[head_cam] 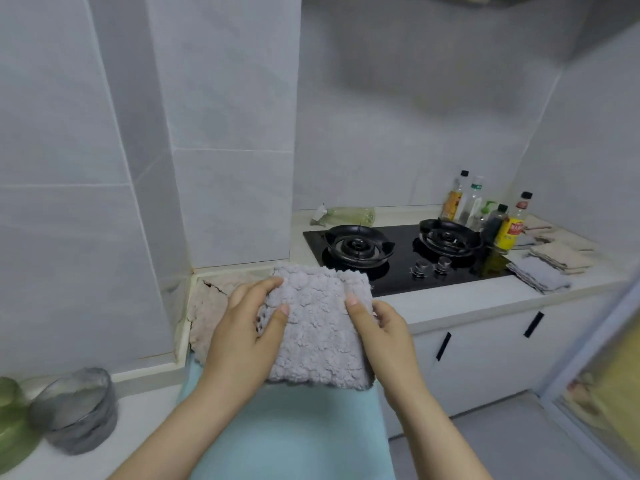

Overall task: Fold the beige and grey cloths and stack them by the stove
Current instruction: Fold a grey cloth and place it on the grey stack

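Grey-tiled walls enclose a pale kitchen counter [450,306] with a black two-burner gas hob [405,254]. In front of the hob's near left corner, both hands hold a folded, fluffy grey cloth [318,330] by its sides. The left hand [242,327] pinches the left edge, thumb on top. The right hand [384,327] grips the right edge, thumb on top and fingers curled beneath. A beige cloth [207,306] lies just left, partly under the grey one. Folded cloths [550,268] are stacked right of the hob, beside bottles [509,226].
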The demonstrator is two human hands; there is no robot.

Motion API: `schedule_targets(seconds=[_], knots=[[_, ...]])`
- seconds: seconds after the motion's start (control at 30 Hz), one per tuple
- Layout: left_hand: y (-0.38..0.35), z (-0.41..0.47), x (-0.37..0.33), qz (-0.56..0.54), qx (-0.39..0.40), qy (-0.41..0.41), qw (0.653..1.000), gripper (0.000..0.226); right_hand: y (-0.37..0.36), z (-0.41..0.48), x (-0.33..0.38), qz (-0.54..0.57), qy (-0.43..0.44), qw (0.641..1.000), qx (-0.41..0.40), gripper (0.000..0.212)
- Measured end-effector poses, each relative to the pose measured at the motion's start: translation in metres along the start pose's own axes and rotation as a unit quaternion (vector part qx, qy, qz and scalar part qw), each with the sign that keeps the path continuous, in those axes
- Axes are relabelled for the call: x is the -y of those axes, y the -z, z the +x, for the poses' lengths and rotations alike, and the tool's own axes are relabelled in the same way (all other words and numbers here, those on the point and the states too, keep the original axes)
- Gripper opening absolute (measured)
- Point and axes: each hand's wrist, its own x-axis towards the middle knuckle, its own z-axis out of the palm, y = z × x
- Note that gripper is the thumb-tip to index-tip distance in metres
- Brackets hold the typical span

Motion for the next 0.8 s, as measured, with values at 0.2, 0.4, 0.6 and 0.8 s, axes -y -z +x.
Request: schedule_targets(seconds=[0.2,0.4,0.6,0.8], knots=[[-0.015,0.053,-0.094,-0.024,0.057,0.013,0.998,0.036,0.069,0.019,0.08,0.024,-0.044,0.998,-0.033,0.023],[-0.075,0.077,-0.175,-0.059,0.088,0.011,0.994,0.037,0.163,0.035,0.121,0.012,-0.033,0.997,-0.074,0.028],[-0.155,0.078,-0.239,-0.086,0.102,0.011,0.991,0.038,0.264,0.054,0.134,-0.017,-0.014,0.997,-0.08,0.025],[-0.231,0.083,-0.272,-0.099,0.132,0.0,0.986,0.04,0.338,0.083,0.119,-0.058,-0.007,0.992,-0.115,0.026]])
